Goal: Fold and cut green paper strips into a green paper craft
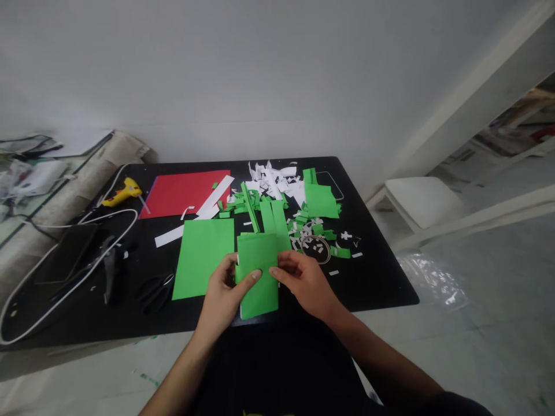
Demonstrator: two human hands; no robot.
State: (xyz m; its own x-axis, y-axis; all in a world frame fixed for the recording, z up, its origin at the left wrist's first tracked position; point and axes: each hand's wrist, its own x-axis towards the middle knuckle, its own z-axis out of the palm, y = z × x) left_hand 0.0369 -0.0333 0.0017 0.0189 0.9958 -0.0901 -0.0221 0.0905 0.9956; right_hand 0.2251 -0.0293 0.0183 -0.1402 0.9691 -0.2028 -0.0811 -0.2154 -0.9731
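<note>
Head view: my left grip (226,286) holds the folded green paper (260,297) over the near edge of the table (373,283), and my right grip (309,284) pinches its right edge. A green sheet (203,254) lies flat beside my left grip; white scraps (296,190) lie heaped farther back.

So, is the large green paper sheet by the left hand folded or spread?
Spread: the green sheet lies flat on the black table, three corners and no crease visible; the left hand hides the fourth.
</note>
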